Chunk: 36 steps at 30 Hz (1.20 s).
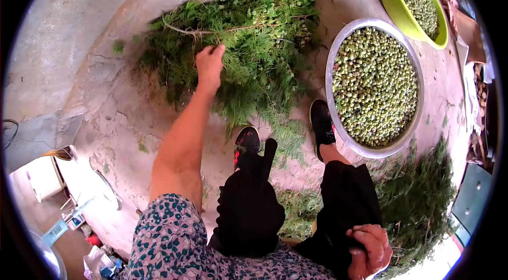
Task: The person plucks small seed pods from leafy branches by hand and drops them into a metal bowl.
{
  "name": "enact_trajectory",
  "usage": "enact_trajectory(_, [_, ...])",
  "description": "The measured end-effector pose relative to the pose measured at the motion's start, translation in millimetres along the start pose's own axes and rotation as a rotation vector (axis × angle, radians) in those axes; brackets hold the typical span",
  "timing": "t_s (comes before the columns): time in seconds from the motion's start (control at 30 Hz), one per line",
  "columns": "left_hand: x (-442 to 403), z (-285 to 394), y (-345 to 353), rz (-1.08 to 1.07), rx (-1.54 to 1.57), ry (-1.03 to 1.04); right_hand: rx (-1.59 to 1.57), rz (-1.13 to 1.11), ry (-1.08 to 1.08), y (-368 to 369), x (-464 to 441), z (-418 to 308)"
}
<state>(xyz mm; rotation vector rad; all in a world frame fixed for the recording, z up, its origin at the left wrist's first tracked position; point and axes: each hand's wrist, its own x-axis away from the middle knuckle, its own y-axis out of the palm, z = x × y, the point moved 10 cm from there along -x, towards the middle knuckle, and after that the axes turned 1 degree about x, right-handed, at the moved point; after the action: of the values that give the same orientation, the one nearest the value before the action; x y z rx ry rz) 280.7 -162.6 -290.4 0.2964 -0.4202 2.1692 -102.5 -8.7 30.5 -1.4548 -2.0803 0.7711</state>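
My left hand (210, 68) reaches forward over a heap of feathery green branches (264, 57). Its fingers are pinched together on a leafy branch (196, 32) at the heap's near left part; the exact grip point is partly hidden. Small round green cones show among the foliage. Low on the right, my right hand (370, 251) rests by my dark-trousered knee, fingers curled in. Whatever its palm may hold is hidden. To the right of the heap stands a wide metal basin (330, 81) full of small green cones.
A yellow-green plastic tub (389, 5) with more cones stands behind the basin. More cut greenery (423, 200) lies at the lower right. My dark shoes (321, 121) are planted between heap and basin. A white chair-like object (90, 184) and scattered household items sit at the lower left.
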Motion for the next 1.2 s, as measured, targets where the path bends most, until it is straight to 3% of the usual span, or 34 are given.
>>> enact_trajectory(0.2, [87.5, -52.9, -27.5, 0.088, -0.278, 0.089, -0.05, -0.005, -0.034, 5.0, 7.1, -0.3])
enact_trajectory(0.3, [111.9, -69.8, -29.8, 0.105, -0.364, 0.144, -0.104, 0.1, 0.001, 6.4, 17.7, 10.4])
enact_trajectory(0.37, [119.6, -92.5, -31.1, 0.076, -0.37, 0.037, -0.105, 0.096, -0.002, 7.4, 18.1, 10.2])
enact_trajectory(0.43, [142.4, -47.2, -19.9, 0.171, -0.758, 0.431, -0.106, 0.096, -0.006, 6.6, 18.5, 10.4])
enact_trajectory(0.5, [143.7, -22.6, -10.5, 0.133, -0.721, 0.45, -0.106, 0.089, -0.011, 6.4, 18.9, 10.1])
enact_trajectory(0.57, [148.7, 27.7, 16.6, 0.033, -0.579, 0.756, -0.112, 0.097, -0.006, 7.0, 18.9, 11.1])
enact_trajectory(0.6, [137.9, 31.2, 22.4, 0.034, -0.585, 0.753, -0.117, 0.105, -0.005, 6.2, 19.4, 11.0])
enact_trajectory(0.67, [119.7, 45.1, 49.1, 0.064, -0.846, 0.89, -0.134, 0.104, 0.008, 5.3, 19.6, 11.7])
enact_trajectory(0.7, [110.7, 46.6, 55.2, 0.063, -0.844, 0.894, -0.147, 0.105, 0.023, 4.2, 20.0, 12.6])
enact_trajectory(0.77, [77.0, 11.2, 81.1, -0.127, -1.188, 0.661, -0.134, 0.095, 0.03, 2.9, 18.7, 11.6])
enact_trajectory(0.83, [76.8, 19.0, 95.0, -0.122, -1.178, 0.737, -0.116, 0.092, 0.042, 3.0, 18.6, 12.2])
enact_trajectory(0.9, [75.0, 14.6, 102.9, -0.159, -1.332, 0.67, -0.176, 0.123, 0.077, 1.8, 21.8, 17.4])
enact_trajectory(1.03, [70.9, 29.8, 91.7, -0.196, -1.17, 0.585, -0.204, 0.121, 0.032, -0.4, 24.9, 22.8])
enact_trajectory(1.1, [72.9, 56.5, 62.5, -0.106, -0.809, 0.541, -0.237, 0.113, 0.04, -4.5, 26.3, 23.1])
enact_trajectory(1.17, [78.1, 84.3, 38.8, -0.077, -0.696, 0.426, -0.219, 0.119, 0.043, -4.2, 29.2, 23.0])
enact_trajectory(1.2, [78.1, 95.2, 33.0, -0.046, -0.708, 0.523, -0.231, 0.135, 0.047, -4.6, 29.1, 21.7])
